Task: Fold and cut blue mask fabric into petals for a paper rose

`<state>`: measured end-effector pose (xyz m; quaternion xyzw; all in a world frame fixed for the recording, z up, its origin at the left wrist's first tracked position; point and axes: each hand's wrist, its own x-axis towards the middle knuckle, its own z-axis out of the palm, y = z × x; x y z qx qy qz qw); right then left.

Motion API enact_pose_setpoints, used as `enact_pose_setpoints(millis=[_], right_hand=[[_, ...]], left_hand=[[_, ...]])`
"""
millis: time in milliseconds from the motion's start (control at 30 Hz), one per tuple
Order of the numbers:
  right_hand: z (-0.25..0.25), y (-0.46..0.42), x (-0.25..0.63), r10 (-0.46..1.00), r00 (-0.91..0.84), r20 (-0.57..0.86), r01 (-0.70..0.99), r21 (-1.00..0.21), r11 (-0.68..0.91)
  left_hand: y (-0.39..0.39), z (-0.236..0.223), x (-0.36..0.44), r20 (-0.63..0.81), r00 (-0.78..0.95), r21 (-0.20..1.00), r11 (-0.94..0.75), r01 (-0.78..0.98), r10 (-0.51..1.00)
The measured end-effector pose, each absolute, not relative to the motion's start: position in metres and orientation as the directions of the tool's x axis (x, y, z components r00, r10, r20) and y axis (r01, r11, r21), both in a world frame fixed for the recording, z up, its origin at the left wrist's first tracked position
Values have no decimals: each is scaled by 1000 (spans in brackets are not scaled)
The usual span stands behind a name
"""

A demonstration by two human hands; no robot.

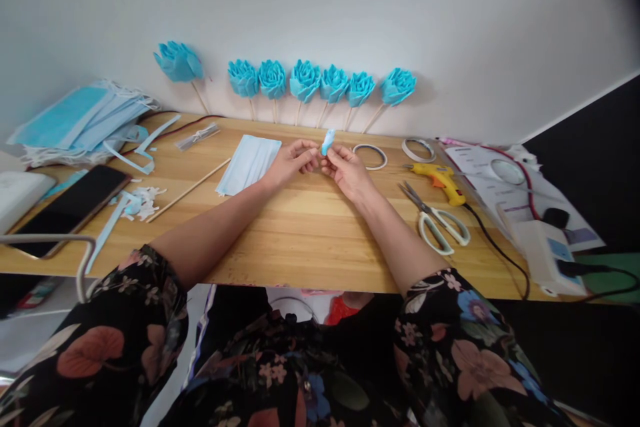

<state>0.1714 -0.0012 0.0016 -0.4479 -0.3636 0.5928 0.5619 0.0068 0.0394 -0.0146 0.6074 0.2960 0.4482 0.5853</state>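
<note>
A small rolled piece of blue mask fabric [329,139] stands up between the thumb and fingers of my right hand [346,170], which is closed on it. Just to the left, my left hand [295,163] has its thumb and fingers pinched together, close to the fabric's lower end. Whatever it grips there is too small to make out. A flat, pale blue face mask [249,163] lies by my left wrist. To its left rests a thin wooden stick [190,189]. Beyond my right hand is a roll of tape [371,156].
Several blue fabric flowers on sticks [305,82] lean against the wall. At left are stacked masks [75,120], a phone [73,207] and fabric scraps [140,203]. At right lie scissors [435,217], a yellow glue gun [440,181], another tape roll [419,149] and a power strip [545,257].
</note>
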Motion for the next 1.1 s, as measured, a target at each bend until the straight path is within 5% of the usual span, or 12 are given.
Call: enact_pose_setpoints(millis=[633,1100], right_hand=[[-12,-5,167,995,-64,81,-32,-996,79],[2,2,175,984,75,-159,-428,-897,-112]], left_hand=[[38,-9,5,271,222,959,-242,-147,937],[42,-17,5,210,178,964,-173,-204,961]])
